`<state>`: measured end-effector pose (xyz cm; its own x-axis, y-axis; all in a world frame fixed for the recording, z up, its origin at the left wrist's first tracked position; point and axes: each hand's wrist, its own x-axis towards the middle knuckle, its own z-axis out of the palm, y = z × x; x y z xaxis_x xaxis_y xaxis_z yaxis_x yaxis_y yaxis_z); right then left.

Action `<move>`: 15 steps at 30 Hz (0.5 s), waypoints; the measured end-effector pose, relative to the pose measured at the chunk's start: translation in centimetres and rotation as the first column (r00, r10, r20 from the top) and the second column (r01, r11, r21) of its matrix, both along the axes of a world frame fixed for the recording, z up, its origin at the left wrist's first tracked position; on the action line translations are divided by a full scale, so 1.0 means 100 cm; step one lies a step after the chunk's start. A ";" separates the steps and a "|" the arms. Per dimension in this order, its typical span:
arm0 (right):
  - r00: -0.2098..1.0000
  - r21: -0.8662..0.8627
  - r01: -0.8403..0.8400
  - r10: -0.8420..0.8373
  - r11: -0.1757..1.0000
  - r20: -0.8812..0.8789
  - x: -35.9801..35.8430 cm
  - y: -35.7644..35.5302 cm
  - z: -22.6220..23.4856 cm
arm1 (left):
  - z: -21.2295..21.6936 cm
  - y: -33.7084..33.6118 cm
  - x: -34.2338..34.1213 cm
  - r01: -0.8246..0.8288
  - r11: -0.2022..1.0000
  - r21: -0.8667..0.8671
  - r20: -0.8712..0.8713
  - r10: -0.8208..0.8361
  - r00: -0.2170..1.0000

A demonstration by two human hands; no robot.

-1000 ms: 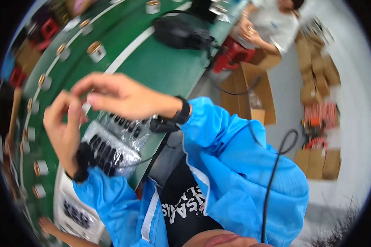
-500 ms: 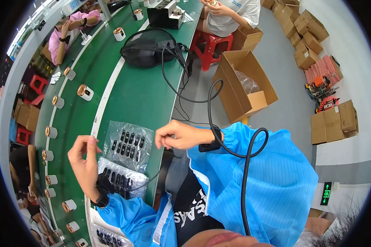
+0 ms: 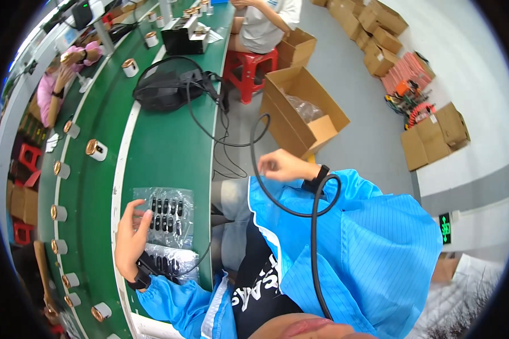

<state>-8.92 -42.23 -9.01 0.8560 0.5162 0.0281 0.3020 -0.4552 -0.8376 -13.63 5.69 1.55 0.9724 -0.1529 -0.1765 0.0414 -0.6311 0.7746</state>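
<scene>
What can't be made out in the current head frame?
All in the head view:
Whether the right hand holds anything: blurred, fingers curled.
Part of the upper clear bag: behind the left hand.
Bottom of the open cardboard box: hidden by its walls and the clear plastic inside.
Seated co-worker's head: cut off by the top edge.

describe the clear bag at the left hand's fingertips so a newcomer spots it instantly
Find the long green bench, then the left hand over it. At its fingertips lies a flat clear plastic bag holding two rows of small black pieces. Green shows through it, unlike the whiter bag just below it in the picture.
</scene>
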 end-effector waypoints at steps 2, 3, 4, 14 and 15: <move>0.952 -0.127 0.305 -0.305 0.944 0.021 -0.008 -0.050 -0.034 | -0.007 0.005 0.005 -0.052 0.998 0.032 0.032 0.051 0.998; 0.886 -0.205 0.460 -0.462 0.864 0.040 -0.017 -0.075 -0.049 | -0.011 0.010 0.007 -0.081 0.996 0.047 0.050 0.078 0.996; 0.876 -0.212 0.479 -0.480 0.852 0.050 -0.026 -0.098 -0.072 | -0.016 0.015 0.008 -0.059 0.998 0.035 0.054 0.057 0.997; 0.598 -0.286 0.665 -0.721 0.690 -0.350 -0.216 -0.221 -0.309 | -0.113 0.068 0.048 0.073 0.995 0.066 0.111 -0.080 0.991; 0.567 -0.293 0.694 -0.750 0.658 -0.340 -0.235 -0.209 -0.322 | -0.076 0.048 0.033 0.056 0.984 0.170 0.017 -0.060 0.998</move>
